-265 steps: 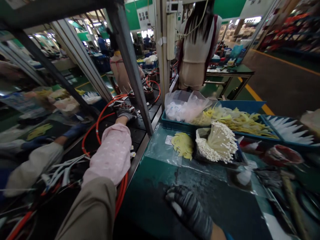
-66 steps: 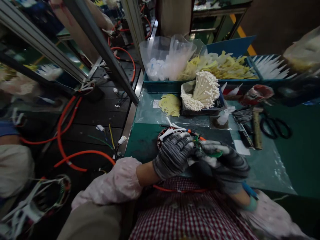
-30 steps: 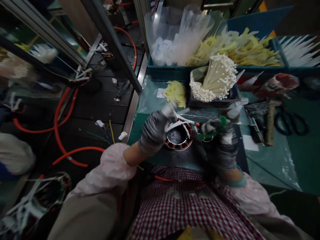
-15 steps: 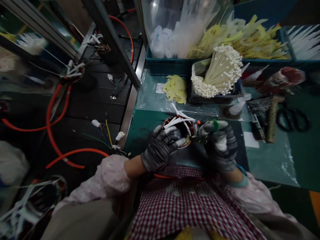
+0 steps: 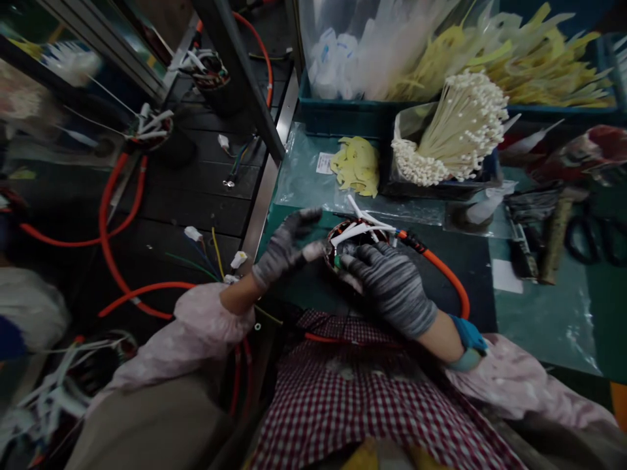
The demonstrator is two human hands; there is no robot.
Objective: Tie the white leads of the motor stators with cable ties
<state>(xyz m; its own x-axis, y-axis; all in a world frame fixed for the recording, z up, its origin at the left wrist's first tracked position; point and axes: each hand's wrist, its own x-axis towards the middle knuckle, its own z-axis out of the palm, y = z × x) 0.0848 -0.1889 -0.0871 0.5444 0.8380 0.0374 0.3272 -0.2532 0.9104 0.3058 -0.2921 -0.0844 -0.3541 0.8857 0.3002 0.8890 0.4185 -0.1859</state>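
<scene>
A ring-shaped motor stator (image 5: 333,236) with copper-coloured windings sits on the bench in front of me, partly covered by my gloved fingers. White sleeved leads (image 5: 360,228) cross its top and run right into a thick orange cable (image 5: 453,281). My right hand (image 5: 389,281) lies over the stator's near right side, its fingers bent into the opening and its thumb at the near rim. Something green shows by that thumb. On the left, my left hand (image 5: 291,247) is open, fingers apart, its thumb tip close to the stator's left rim.
Behind the stator are yellow film pieces (image 5: 356,164) and a black box of white-tipped thin sticks (image 5: 455,140). To the right lie a brush-like handle (image 5: 556,241) and black scissors (image 5: 595,238). Other stators (image 5: 149,127) with orange cables stand on the slatted surface at left.
My right hand has moved left from the leads' orange end onto the stator, uncovering the orange cable. My left hand has drawn back left from the stator, and its fingers have opened.
</scene>
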